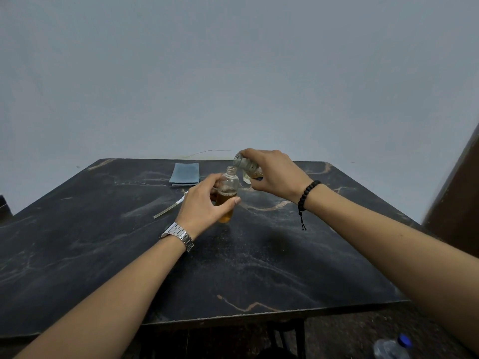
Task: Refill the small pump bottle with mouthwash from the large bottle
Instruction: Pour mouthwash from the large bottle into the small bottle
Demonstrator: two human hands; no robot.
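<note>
The left hand (204,203) holds the small bottle (228,195) with its fingers (210,180) curled round the far side and the thumb pressed on the near side. The small bottle stands up straight on the dark table (259,255), and its top is open. Brown mouthwash (226,206) fills the bottom half, with little bubbles on top. The right hand (274,172) grips the large bottle (245,165) from above, with the fingers wrapped over it. That bottle is tipped on its side, and its open mouth points to the left, just above and beside the open top of the small bottle. A bit of brown liquid shows in the large bottle, under the right fingers. I cannot tell if any liquid is running out. Past the left fingers, at the far side of the table, lies a folded blue cloth (184,173). Just left of the left hand lies a thin white pump tube (169,209), flat on the table. The left wrist has a silver watch (178,235), and the right wrist has a black bead bracelet (307,194). A plastic bottle with a blue cap (392,347) sits on the floor, near the right arm.
</note>
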